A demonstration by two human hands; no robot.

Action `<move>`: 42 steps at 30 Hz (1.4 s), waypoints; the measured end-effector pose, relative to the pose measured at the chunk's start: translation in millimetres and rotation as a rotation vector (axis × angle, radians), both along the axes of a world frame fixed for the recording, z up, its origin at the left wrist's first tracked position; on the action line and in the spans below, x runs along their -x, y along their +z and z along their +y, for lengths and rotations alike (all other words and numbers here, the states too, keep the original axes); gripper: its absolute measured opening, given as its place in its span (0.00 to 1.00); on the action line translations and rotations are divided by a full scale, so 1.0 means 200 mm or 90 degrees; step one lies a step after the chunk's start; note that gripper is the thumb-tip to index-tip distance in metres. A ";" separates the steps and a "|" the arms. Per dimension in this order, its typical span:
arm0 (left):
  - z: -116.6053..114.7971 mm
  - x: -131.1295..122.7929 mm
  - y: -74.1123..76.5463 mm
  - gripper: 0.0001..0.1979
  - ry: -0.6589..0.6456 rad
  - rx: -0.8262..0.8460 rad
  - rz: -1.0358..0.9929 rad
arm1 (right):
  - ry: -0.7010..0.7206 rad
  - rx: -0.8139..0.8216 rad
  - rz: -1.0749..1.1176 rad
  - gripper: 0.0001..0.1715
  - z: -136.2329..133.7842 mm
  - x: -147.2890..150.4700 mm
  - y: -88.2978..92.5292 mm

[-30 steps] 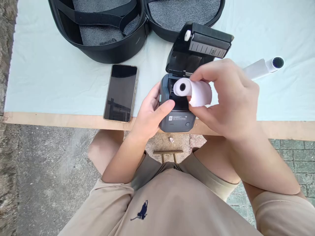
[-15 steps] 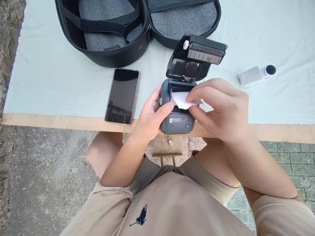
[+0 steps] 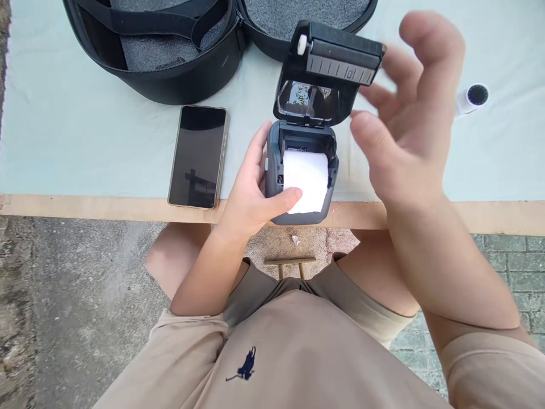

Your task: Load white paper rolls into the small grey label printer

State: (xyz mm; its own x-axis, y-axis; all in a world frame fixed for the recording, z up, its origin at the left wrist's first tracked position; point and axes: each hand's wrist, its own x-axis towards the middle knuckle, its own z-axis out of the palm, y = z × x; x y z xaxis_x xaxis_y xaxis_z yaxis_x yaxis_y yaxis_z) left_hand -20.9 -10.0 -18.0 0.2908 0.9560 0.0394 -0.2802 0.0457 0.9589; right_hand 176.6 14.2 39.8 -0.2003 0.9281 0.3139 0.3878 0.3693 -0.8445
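Observation:
A small dark label printer [image 3: 330,196] stands at the table's front edge with its lid [image 3: 336,62] raised. White paper [image 3: 309,167] lies in its bay and hangs over the front. My left hand [image 3: 255,196] grips the printer's left side, its thumb pressing the paper down. Beside the raised lid, my right hand [image 3: 413,119] has its fingers spread and holds nothing. Its fingertips are close to the lid's right side, and whether they touch it I cannot tell.
A black phone [image 3: 198,156] lies left of the printer. Behind it sits an unzipped black case [image 3: 179,85] with grey lining. To the right, partly behind my right hand, is a white cylinder with a dark end [image 3: 477,96]. The wooden table edge [image 3: 85,205] runs along the front.
My right hand has let go of the paper and moved up to the lid's right side, its fingers opening. The paper now hangs over the printer's front, under my left thumb.

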 end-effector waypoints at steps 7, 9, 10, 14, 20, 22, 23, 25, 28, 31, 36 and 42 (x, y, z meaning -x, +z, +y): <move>-0.01 0.00 0.00 0.61 -0.048 -0.024 -0.003 | -0.020 0.034 0.083 0.13 0.00 0.04 0.03; -0.01 0.00 0.00 0.64 -0.053 -0.014 0.008 | -0.002 0.036 0.087 0.12 -0.01 0.02 0.00; 0.00 -0.01 0.00 0.65 -0.053 -0.013 0.013 | 0.019 0.037 0.087 0.12 -0.01 0.01 -0.01; 0.01 -0.02 0.00 0.71 -0.053 -0.039 0.000 | 0.095 0.012 0.068 0.13 -0.02 -0.02 -0.05; 0.02 -0.01 -0.02 0.71 -0.078 -0.075 -0.019 | 0.138 0.021 0.002 0.17 -0.02 -0.04 -0.08; 0.02 0.00 -0.03 0.70 -0.083 -0.120 -0.021 | 0.158 0.020 -0.027 0.17 -0.02 -0.04 -0.08; 0.02 0.00 -0.04 0.68 -0.086 -0.124 -0.020 | 0.168 0.018 -0.037 0.17 -0.02 -0.05 -0.08; 0.03 0.01 -0.04 0.67 -0.103 -0.124 -0.023 | 0.184 0.023 -0.035 0.15 -0.03 -0.05 -0.08; 0.03 0.00 -0.05 0.69 -0.116 -0.124 -0.035 | 0.189 0.102 0.036 0.24 -0.03 -0.04 -0.09; 0.03 -0.01 -0.05 0.60 -0.079 -0.083 -0.071 | 0.226 0.220 0.095 0.36 -0.03 -0.01 -0.10; 0.00 -0.02 0.00 0.32 0.028 0.023 -0.041 | 0.253 0.248 0.114 0.38 -0.04 0.02 -0.11; -0.02 -0.04 0.06 0.27 0.046 0.046 -0.053 | 0.236 0.247 0.184 0.36 -0.03 0.03 -0.14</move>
State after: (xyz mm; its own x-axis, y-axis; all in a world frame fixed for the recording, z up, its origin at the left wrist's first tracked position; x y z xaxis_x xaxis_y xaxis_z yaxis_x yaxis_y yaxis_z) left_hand -12.4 -13.8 -5.5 0.2194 0.9756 -0.0100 -0.3634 0.0912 0.9271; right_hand 169.8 8.0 12.3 -0.4892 0.8703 0.0572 0.0264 0.0804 -0.9964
